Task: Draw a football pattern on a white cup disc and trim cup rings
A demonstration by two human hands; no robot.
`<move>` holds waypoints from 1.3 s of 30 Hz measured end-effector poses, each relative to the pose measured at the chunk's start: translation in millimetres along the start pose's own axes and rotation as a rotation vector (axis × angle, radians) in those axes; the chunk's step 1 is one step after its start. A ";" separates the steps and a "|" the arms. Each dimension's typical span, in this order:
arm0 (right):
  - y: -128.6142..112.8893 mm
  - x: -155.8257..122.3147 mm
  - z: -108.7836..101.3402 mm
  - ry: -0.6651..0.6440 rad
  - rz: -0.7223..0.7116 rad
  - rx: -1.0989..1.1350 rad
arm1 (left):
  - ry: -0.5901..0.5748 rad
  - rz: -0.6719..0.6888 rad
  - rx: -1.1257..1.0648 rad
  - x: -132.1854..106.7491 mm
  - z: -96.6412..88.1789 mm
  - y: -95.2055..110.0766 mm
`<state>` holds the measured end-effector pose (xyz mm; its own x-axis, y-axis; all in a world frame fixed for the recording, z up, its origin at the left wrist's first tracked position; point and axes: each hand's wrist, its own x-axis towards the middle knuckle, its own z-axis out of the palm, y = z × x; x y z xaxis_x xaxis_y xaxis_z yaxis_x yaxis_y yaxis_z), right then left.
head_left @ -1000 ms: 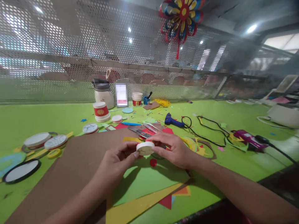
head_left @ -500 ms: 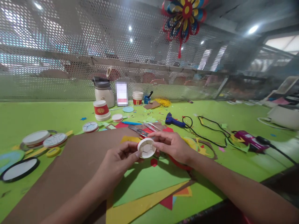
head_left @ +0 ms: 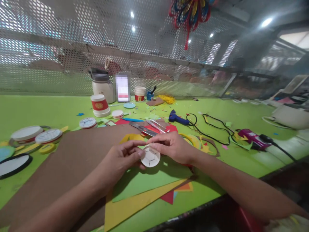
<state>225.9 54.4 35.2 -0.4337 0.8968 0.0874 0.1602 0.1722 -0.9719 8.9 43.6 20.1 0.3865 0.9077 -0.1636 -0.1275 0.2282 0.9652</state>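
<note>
Scissors (head_left: 147,129), glue gun (head_left: 177,118) behind hands; brown card (head_left: 72,154) left bare.

Pinwheel (head_left: 190,14) was clipped by the top edge, the carton (head_left: 122,87) at the far edge of the table (head_left: 48,109) was blurred, and the right hand (head_left: 172,147) covered the upper rim of the white disc (head_left: 151,158).

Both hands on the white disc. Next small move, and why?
Probably lower the disc flat onto the green sheet. The left hand and right hand both pinch its rim, its patterned face is tilted toward the camera, and it sits close over that sheet.
</note>
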 end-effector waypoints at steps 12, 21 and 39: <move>6.8 1.2 0.3 0.026 0.060 0.116 | 0.172 0.056 -0.131 0.1 3.1 8.9; 4.5 -0.2 -0.3 0.043 0.041 0.050 | 0.075 0.001 -0.194 -5.7 3.6 11.9; -4.4 -6.2 1.0 -0.069 -0.008 -0.009 | -0.111 -0.130 -0.257 -7.2 2.4 5.7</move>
<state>227.0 47.7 38.7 -0.4950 0.8653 0.0792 0.1644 0.1827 -0.9693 7.5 37.5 27.3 0.5100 0.8243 -0.2460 -0.2920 0.4349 0.8518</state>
